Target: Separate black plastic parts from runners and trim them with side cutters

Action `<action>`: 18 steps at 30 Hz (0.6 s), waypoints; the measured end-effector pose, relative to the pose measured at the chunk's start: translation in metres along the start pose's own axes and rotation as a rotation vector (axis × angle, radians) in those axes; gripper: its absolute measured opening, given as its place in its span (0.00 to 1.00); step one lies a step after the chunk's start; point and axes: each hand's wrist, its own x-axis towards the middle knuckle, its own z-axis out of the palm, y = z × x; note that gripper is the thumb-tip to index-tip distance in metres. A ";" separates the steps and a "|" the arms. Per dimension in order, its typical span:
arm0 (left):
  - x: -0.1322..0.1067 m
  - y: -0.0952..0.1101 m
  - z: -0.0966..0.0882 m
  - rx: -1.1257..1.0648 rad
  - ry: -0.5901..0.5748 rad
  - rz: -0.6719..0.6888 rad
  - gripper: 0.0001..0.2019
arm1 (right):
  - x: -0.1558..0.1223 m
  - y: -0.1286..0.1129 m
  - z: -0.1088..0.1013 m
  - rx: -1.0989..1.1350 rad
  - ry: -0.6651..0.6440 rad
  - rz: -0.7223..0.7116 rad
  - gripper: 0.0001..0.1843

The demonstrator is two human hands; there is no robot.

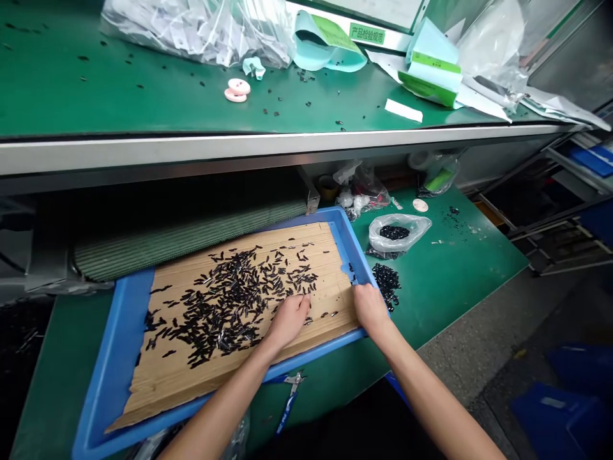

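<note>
A blue tray [98, 358] lined with cardboard [163, 377] holds many small, thin black pieces [234, 287], thickest left of centre. My left hand [290, 318] is closed over the cardboard, at the right side of the scattered pieces; anything between its fingers is hidden. My right hand [370, 308] is curled at the tray's right wall, its knuckles toward the rim, and what it pinches cannot be seen. Just beyond it, a heap of small shiny black parts [385, 282] lies on the green table, beside a clear plastic bag [416, 225] of similar parts.
Blue-handled pliers [290, 399] lie in front of the tray. A green conveyor belt [191, 236] ends over the tray's far edge. Above runs a green shelf [182, 102] with plastic bags, papers and pink discs [237, 89]. A rack [555, 185] stands at the right.
</note>
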 end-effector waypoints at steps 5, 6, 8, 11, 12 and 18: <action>0.004 -0.008 0.004 -0.030 0.004 -0.008 0.25 | 0.000 0.013 -0.002 0.034 0.013 -0.066 0.17; 0.005 -0.008 0.004 -0.037 0.007 -0.009 0.25 | -0.001 0.016 -0.004 0.044 0.015 -0.077 0.16; 0.004 -0.009 0.004 -0.049 0.016 -0.010 0.24 | -0.005 0.018 -0.007 0.063 0.020 -0.097 0.16; 0.000 -0.011 0.003 -0.060 0.035 -0.017 0.25 | -0.023 0.014 -0.003 0.107 0.027 -0.110 0.18; -0.002 -0.013 0.003 -0.061 0.039 -0.021 0.25 | -0.031 0.009 0.002 0.136 0.046 -0.104 0.19; -0.011 -0.026 0.006 -0.036 0.054 -0.052 0.24 | -0.078 -0.045 0.036 0.182 0.180 -0.051 0.35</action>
